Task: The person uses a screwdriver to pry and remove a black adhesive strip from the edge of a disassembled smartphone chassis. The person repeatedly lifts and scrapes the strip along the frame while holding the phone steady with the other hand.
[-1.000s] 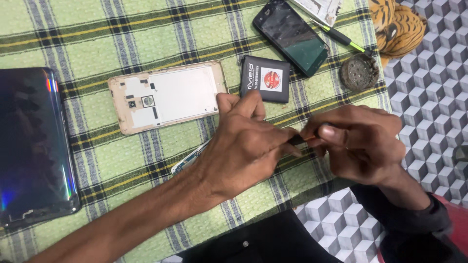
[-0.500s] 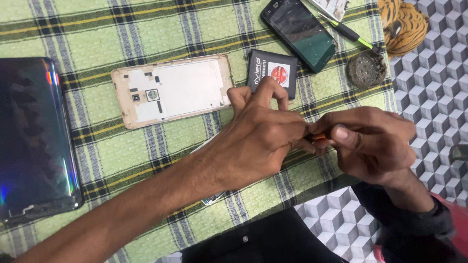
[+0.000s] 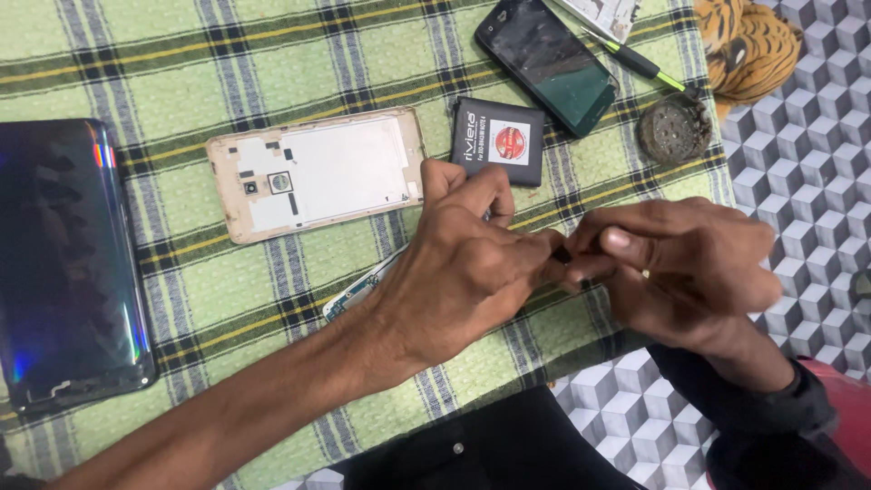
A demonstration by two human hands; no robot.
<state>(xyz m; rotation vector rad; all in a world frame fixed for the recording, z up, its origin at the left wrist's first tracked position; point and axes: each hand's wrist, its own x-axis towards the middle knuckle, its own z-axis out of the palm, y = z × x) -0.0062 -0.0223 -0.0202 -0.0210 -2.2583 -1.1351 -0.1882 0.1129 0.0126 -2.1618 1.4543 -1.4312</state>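
left of the open phone shell (image 3: 313, 172) lies a dark tablet (image 3: 68, 263). below the shell's right end, the left hand (image 3: 463, 272) has closed up to the right hand (image 3: 676, 272); both now pinch a small dark part (image 3: 562, 256) between fingertips, the phone board (image 3: 358, 292) under the left wrist. the battery (image 3: 499, 141) lies right of the shell.

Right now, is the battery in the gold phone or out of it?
Out. The battery lies on the cloth beside the gold phone, whose bay shows bare.
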